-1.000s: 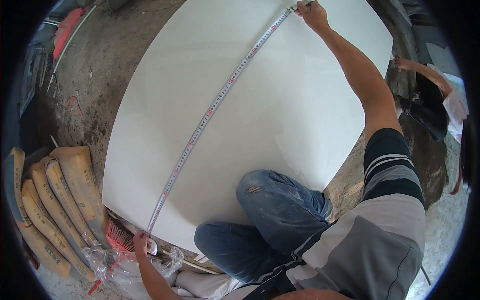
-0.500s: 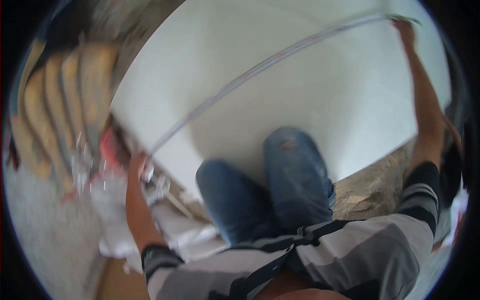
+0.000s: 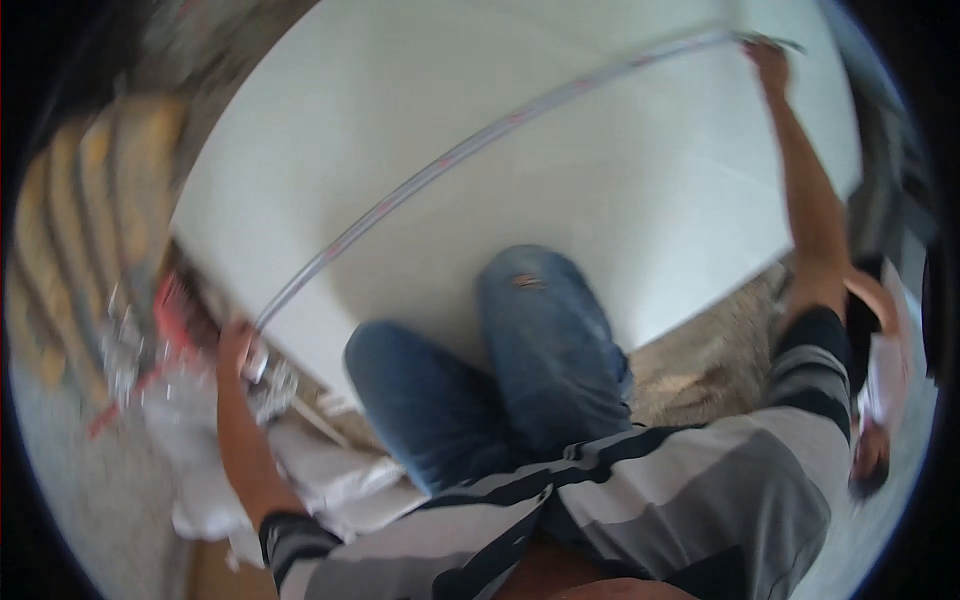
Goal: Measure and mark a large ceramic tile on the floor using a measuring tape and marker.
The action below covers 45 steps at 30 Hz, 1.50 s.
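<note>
Head view, steeply down over white board (image 3: 620,200)

Worker's in a short-sleeved tee with wide horizontal stripes, grey, white and black; sleeves end above the elbow with a dark band at each cuff, forearms bare. Blue denim jeans, faded, small frayed tear on one knee. Left hand (image 3: 235,345) and right hand (image 3: 768,58) both bare, no gloves. Frame blurred, finer detail unreadable
</note>
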Motion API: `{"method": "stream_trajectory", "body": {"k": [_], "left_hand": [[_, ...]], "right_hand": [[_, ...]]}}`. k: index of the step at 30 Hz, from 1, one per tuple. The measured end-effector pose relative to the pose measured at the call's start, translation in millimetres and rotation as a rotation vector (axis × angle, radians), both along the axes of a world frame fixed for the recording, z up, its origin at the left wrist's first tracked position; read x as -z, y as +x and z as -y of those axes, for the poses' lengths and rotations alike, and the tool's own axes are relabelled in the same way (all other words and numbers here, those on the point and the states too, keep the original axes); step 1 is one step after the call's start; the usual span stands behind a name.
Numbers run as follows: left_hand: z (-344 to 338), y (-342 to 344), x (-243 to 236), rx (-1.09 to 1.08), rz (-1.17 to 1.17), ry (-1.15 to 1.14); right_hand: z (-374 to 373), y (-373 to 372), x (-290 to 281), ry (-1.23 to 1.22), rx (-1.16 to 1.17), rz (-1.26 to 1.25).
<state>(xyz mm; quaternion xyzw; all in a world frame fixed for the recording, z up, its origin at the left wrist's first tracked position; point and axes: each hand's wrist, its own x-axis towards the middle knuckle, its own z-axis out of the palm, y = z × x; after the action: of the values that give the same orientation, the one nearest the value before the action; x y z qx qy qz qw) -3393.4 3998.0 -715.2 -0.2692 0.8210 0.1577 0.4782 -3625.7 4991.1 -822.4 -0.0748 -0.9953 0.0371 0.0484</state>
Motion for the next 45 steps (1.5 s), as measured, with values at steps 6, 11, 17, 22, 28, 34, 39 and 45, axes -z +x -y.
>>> {"method": "stream_trajectory", "body": {"k": [6,11,17,22,28,34,39,45], "left_hand": [[7.5,-0.2,-15.6,-0.076,-0.089,0.138],[18.6,18.5,-12.2,-0.096,-0.159,0.177],[10.8,14.3,-24.8,-0.169,-0.135,0.192],[9.9,21.0,-33.4,-0.277,-0.076,0.174],[18.6,19.9,-25.5,-0.255,-0.060,0.182],[34.4,31.9,-46.3,-0.093,0.014,0.204],[28.3,49.9,-88.1,-0.059,-0.128,0.201],[-23.3,81.2,-178.7,-0.153,-0.325,0.247]], "right_hand": [[80.1,22.5,-73.6,-0.456,0.432,-0.093],[103.2,24.7,-102.3,-0.433,0.430,-0.069],[110.7,18.9,-121.5,-0.491,0.461,-0.097],[112.3,10.2,-117.8,-0.568,0.451,-0.081],[109.0,-1.8,-116.4,-0.546,0.458,-0.139],[101.8,-2.2,-153.8,-0.541,0.506,-0.207],[90.7,108.0,-136.2,-1.010,0.484,0.019],[181.6,212.1,-109.7,-1.523,0.730,0.174]]}}
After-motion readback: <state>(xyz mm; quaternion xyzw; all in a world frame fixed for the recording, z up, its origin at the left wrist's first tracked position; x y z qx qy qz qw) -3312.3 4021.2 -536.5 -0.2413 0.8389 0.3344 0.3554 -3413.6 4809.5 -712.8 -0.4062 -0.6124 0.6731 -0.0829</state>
